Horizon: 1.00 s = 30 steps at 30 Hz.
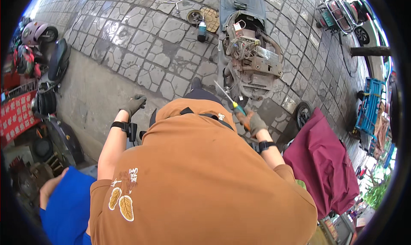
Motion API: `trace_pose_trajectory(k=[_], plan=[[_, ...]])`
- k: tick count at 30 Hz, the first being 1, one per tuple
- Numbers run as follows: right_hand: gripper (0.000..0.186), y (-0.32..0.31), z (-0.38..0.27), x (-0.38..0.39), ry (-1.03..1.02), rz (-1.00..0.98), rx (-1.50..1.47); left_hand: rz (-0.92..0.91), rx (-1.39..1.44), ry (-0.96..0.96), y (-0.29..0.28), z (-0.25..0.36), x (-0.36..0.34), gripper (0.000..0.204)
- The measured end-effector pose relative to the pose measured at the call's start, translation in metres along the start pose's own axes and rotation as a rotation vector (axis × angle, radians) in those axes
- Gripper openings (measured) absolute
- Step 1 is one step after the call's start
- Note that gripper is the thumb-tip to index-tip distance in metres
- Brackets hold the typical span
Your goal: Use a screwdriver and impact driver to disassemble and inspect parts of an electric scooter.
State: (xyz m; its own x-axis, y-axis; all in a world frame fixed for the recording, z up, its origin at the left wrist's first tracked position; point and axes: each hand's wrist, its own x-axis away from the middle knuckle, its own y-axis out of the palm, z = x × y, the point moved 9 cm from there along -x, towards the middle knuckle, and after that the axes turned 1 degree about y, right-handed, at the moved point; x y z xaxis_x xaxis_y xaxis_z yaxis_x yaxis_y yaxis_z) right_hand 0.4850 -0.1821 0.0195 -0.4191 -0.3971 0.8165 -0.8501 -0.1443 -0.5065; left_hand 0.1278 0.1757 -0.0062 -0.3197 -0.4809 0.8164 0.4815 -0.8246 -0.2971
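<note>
My right hand (256, 123), in a grey glove, grips a screwdriver (239, 109) by its orange, teal and yellow handle. The long metal shaft points up and to the left, its tip over the paving. Just beyond it stands a partly stripped scooter (257, 65), its frame, wiring and metal parts exposed. My left hand (135, 104), also gloved, hangs out to the left with its fingers loosely bent and slightly apart. Nothing shows in it, and it touches nothing.
A bottle (202, 28) with dark liquid stands left of the scooter, near a wheel-like part (195, 17) and a three-armed wrench (176, 4). A wheel (303, 113) and maroon cover (321, 163) are at right. Parked scooters (60, 61) and a person in blue (68, 206) are at left.
</note>
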Motion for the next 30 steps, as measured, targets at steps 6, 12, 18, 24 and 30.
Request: trace_pose_trajectory(k=[6, 12, 18, 24, 30], plan=[[0.051, -0.052, -0.203, -0.051, -0.342, 0.033, -0.255, -0.221, 0.119, 0.268, 0.008, 0.153, -0.03, 0.036], [0.059, -0.038, -0.365, -0.078, -0.414, -0.017, -0.229, -0.457, 0.579, 0.283, 0.026, 0.219, -0.089, 0.034], [0.059, -0.047, -0.405, -0.094, -0.416, -0.165, -0.027, -0.548, 0.769, -0.043, -0.018, 0.206, -0.173, 0.028], [0.053, -0.057, -0.266, -0.186, 0.156, 0.07, -0.016, -0.255, 0.19, -0.194, -0.112, 0.173, -0.277, 0.022], [0.059, -0.029, -0.189, -0.242, 0.553, 0.117, -0.195, -0.092, -0.666, -0.003, -0.173, 0.109, -0.383, 0.022]])
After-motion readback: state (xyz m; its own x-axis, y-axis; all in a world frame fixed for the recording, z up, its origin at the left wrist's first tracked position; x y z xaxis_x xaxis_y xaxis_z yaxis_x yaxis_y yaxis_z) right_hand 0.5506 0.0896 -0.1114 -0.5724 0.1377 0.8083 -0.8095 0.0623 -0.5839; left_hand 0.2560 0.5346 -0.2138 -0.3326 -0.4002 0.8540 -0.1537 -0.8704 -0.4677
